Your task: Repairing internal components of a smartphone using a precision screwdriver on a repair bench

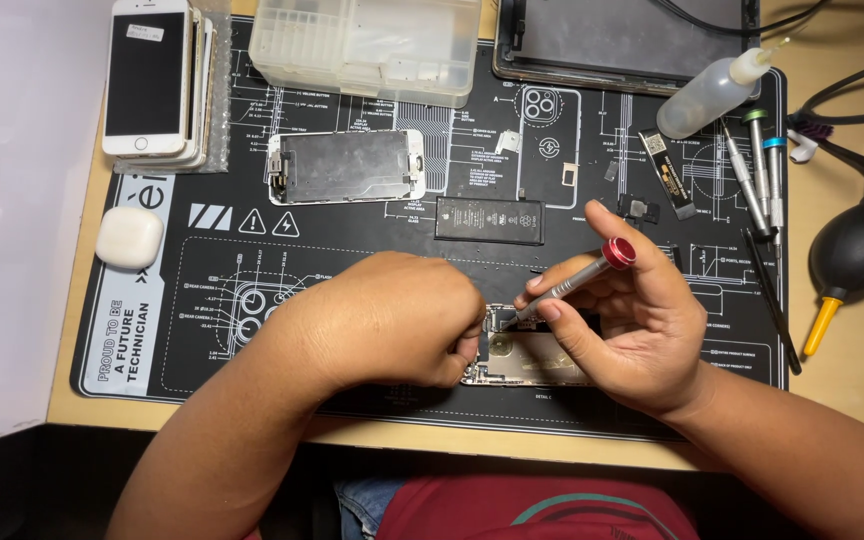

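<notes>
Mostly hidden: opened phone (532, 358) beneath left hand (382, 320).

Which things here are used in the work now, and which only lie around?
In use:
right hand
red-capped screwdriver
left hand
opened phone body

Lying about:
black battery
removed screen
stack of phones
squeeze bottle
air blower
spare screwdrivers

Bench (857, 385): light wood top, evenly lit from above. Black printed work mat (352, 400) covers most of it. Pale wall (12, 250) along the left edge. Dark floor (42, 480) below the front edge.
</notes>
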